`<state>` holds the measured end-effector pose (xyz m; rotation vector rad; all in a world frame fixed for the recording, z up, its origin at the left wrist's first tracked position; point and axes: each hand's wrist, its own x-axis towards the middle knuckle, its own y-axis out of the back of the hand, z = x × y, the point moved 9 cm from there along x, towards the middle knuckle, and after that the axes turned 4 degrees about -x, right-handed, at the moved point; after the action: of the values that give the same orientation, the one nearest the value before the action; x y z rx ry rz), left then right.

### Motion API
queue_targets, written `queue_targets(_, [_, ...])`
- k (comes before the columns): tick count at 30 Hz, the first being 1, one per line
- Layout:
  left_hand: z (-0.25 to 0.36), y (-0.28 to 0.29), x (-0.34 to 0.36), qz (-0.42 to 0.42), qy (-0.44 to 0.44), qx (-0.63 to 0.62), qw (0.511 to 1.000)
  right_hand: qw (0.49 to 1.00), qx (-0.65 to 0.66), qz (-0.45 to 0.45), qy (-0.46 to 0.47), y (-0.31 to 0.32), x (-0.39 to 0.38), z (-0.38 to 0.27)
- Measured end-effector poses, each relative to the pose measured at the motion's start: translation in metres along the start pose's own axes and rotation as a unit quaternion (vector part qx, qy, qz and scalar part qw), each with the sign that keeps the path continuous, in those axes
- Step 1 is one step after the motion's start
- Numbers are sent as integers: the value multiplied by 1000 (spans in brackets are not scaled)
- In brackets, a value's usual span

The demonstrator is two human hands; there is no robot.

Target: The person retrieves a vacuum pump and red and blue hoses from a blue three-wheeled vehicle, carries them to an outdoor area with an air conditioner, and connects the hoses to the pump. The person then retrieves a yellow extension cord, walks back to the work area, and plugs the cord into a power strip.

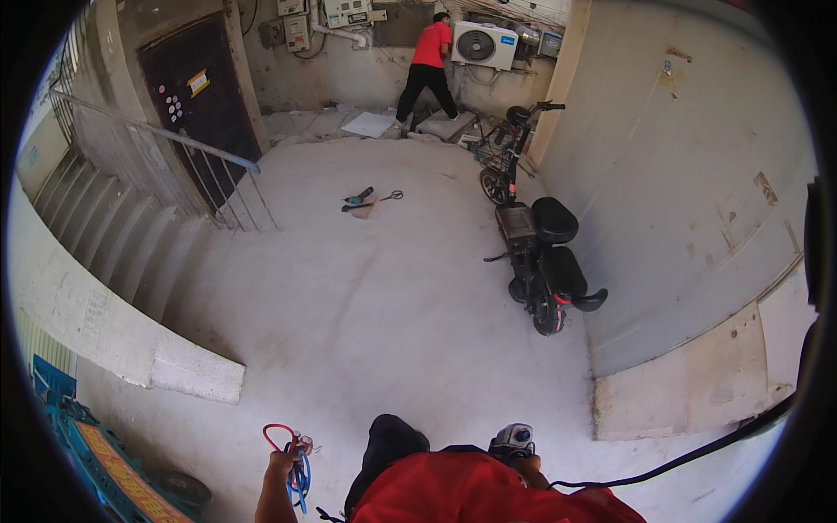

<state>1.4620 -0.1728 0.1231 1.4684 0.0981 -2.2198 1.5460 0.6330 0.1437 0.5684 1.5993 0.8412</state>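
Observation:
My left hand point(282, 460), low in the picture, is closed around a bundle of hoses. A red hose point(278, 428) loops above the fist, and a blue hose point(299, 484) hangs in coils beside it. Small metallic fittings show by the fingers. On the other side of my body, my right hand point(528, 467) grips a grey-and-black device point(513, 442), apparently a small machine with a rounded housing; its exact kind is unclear. My sleeve and body hide part of the right arm. A black cable point(663, 475) runs rightward from near that hand.
Ahead on the floor lie a teal-and-black tool point(358, 195) and scissors point(393, 195). An electric scooter point(540, 261) stands along the right wall. At the back, a person point(428, 65) works beside an air-conditioner outdoor unit point(485, 45). Stairs point(113, 227) and a teal vehicle point(96, 462) are left.

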Motion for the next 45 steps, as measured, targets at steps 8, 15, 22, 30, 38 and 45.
queue_targets(8, [99,-24,64,22,49,42,998,999,-28,42,0,18,9,-177])
queue_targets(15, [309,-80,140,-20,-22,51,998,985,165,-7,53,-5,18,-299])
queue_targets(22, [386,-83,143,-52,-4,156,986,999,30,0,22,-39,-22,-291])
queue_targets(30, [447,-57,121,-62,-83,152,983,998,43,-49,-26,-101,-78,-258])
queue_targets(38, [502,-56,126,-27,-73,313,947,1000,-7,-8,-11,-138,-88,-287])
queue_targets(45, [578,-129,147,-83,-123,384,911,995,10,63,82,-142,-67,-367])
